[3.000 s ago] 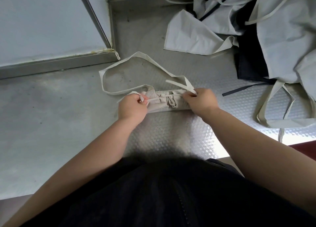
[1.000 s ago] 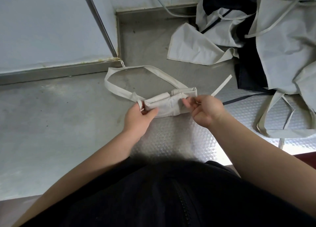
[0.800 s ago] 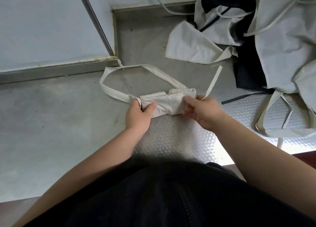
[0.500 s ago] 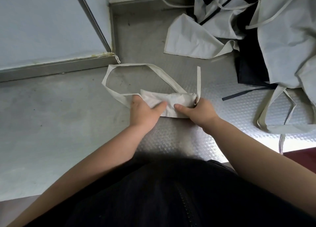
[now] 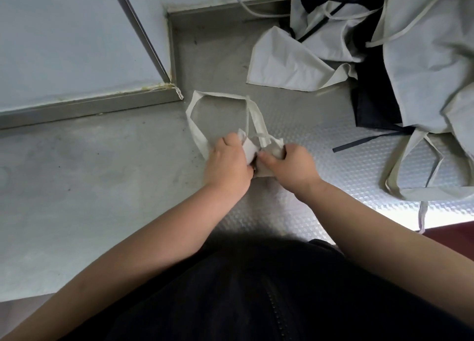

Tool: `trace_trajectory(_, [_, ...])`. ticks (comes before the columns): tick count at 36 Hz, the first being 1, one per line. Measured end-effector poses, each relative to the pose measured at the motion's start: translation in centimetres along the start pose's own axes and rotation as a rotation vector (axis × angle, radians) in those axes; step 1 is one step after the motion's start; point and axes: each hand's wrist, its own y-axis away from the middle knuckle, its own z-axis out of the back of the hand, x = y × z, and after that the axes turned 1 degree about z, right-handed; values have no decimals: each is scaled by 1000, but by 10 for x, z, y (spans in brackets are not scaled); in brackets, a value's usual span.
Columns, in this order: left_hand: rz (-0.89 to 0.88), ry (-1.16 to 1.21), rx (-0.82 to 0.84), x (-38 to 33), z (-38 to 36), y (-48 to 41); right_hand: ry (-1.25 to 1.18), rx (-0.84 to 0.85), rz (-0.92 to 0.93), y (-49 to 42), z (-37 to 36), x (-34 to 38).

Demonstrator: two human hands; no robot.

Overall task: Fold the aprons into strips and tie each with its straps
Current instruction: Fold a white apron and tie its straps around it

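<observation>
Gripping the folded apron (image 5: 276,145) at both ends, the two hands sit close together near the middle of the steel surface (image 5: 102,176) in the head view. The left hand (image 5: 227,162) curls its fingers round the bundle's left end and the right hand (image 5: 292,165) curls round the right end, with the thumbs almost touching over the middle. A thin strap (image 5: 247,120) rises from between the hands and crosses the wide neck loop (image 5: 193,125), which lies flat on the surface just beyond the bundle. Whether a knot has been formed is hidden under the fingers. To tie it well, I judge the bundle should be squeezed tight so the folds cannot spring open. The strap should be drawn snug across the middle, with the neck loop held clear of the knot. Unfolded pale and dark aprons (image 5: 423,66) lie heaped well apart at the far right.
</observation>
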Motion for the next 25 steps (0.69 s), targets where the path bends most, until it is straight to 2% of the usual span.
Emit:
trace_trajectory(5, [39, -21, -7, 4, 3, 3, 56, 114, 101, 7, -9, 13])
trace_trajectory(10, [-47, 168, 113, 8, 15, 7, -3, 54, 66, 7, 0, 9])
trace_trajectory(14, [-92, 324, 43, 13, 23, 10, 5, 47, 16, 8, 7, 12])
trace_trajectory(17, [-28, 428, -29, 16, 19, 14, 36, 50, 58, 9, 2, 16])
trace_trajectory(22, [-7, 551, -135, 17, 12, 19, 65, -123, 128, 11, 4, 13])
trace_trajectory(25, [-54, 594, -176, 16, 9, 23, 121, -135, 191, 14, 3, 11])
